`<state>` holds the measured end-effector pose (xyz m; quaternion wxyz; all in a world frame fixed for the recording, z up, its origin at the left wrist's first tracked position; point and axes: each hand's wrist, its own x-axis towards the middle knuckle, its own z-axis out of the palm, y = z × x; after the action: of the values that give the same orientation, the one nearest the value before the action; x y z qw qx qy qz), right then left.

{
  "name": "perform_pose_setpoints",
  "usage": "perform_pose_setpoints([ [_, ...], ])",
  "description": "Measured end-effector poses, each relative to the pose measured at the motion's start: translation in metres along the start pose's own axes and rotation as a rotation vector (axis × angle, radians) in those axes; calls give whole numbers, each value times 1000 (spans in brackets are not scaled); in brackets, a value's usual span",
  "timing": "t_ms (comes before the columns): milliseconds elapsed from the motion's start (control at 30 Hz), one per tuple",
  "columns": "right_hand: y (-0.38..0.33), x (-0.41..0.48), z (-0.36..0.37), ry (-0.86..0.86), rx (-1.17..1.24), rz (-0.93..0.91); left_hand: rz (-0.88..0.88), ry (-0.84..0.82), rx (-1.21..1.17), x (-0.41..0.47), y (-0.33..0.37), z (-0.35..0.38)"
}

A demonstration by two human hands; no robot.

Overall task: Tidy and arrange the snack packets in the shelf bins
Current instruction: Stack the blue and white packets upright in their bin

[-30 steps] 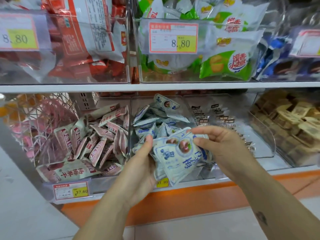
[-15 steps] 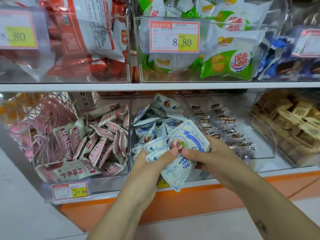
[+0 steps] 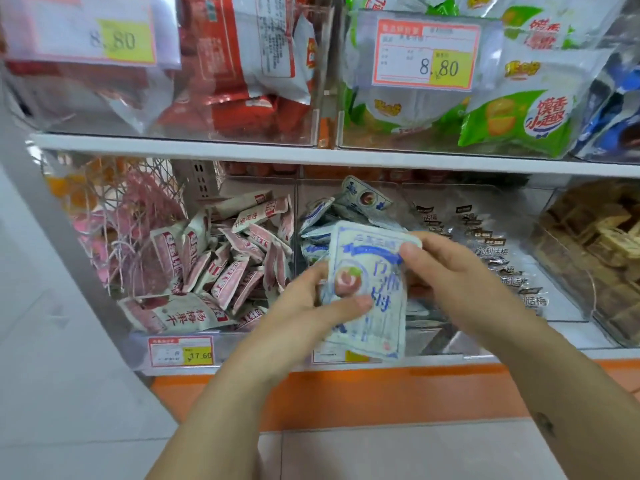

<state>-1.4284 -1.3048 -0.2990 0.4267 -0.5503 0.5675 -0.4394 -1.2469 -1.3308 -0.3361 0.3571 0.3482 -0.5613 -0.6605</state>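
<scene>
A stack of blue-and-white snack packets stands upright in front of the middle clear bin on the lower shelf. My left hand grips the stack from the left, thumb across its front. My right hand pinches its upper right corner. More blue-and-white packets lie loose in that bin behind the stack. The bin to the left holds several red-and-white packets.
Dark-labelled clear packets fill the bin to the right, and brown packets the far-right bin. The upper shelf carries bins of red, green and blue bags with price tags. An orange base strip runs below.
The packets have been squared into one upright stack. My right hand slid from its lower right side to the top right corner. The camera has moved closer.
</scene>
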Motion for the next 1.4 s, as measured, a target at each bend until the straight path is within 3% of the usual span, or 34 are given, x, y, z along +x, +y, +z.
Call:
perform_pose_setpoints([
  [67,4,22,3,65,-9,-5,31,183,-168,3,2,-10],
  [167,15,60,14,27,-380,-40,88,519,-303,12,1,-28],
  [233,22,86,25,-44,-671,-96,101,655,-375,16,2,-38],
  [367,30,126,41,-199,-1199,-205,127,716,-503,19,7,-49],
  [500,29,147,45,-157,-1654,-308,146,721,-529,21,7,-55],
  [667,14,136,32,-56,-1347,-314,151,722,-528,21,8,-59],
  [767,10,108,19,114,-1138,-433,154,716,-508,20,7,-59],
  [900,17,66,-5,428,-871,-412,137,709,-484,17,7,-55],
  [1000,22,42,-20,621,-829,-485,120,707,-466,17,7,-49],
  [1100,38,32,-29,511,-977,-498,112,696,-455,16,5,-43],
  [1200,44,28,-29,421,-1160,-296,109,689,-434,16,3,-37],
  [1333,27,38,-24,345,-1063,-361,106,699,-447,18,3,-37],
  [1400,18,56,-16,172,-1029,-321,109,709,-462,20,4,-38],
])
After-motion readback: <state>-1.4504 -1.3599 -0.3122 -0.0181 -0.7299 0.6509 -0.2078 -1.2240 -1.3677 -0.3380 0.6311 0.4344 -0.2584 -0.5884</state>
